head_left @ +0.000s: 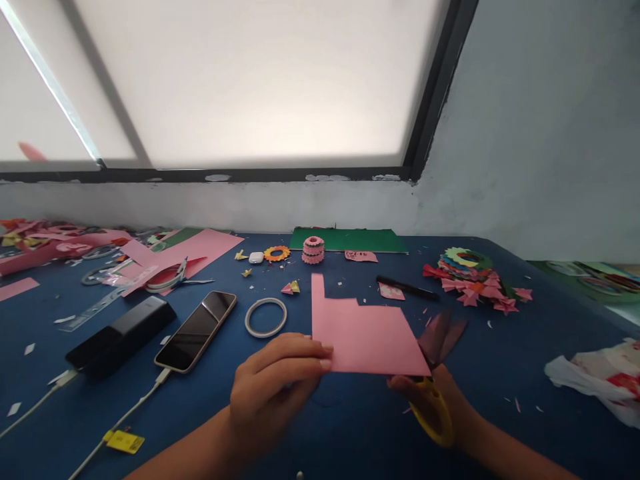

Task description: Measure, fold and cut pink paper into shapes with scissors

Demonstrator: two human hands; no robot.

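Observation:
A sheet of pink paper (367, 337) with a stepped, cut top edge is pinched at its left side by my left hand (280, 380). My right hand (445, 393) holds scissors (431, 407) with yellow handles. Their blades are parted and blurred, pointing up beside the paper's lower right corner. Whether the blades touch the paper I cannot tell. Beyond the paper lie a roll of white tape (266, 317), a small folded pink and yellow paper piece (291, 287) and a black pen (407, 287).
A phone (196, 331) and a black power bank (121, 333), both with white cables, lie on the left. A stack of pink paper rings (313, 250) stands before a green sheet (349, 240). Paper stars (480, 290) sit at right, near a plastic bag (600, 377). Paper scraps (65, 243) heap far left.

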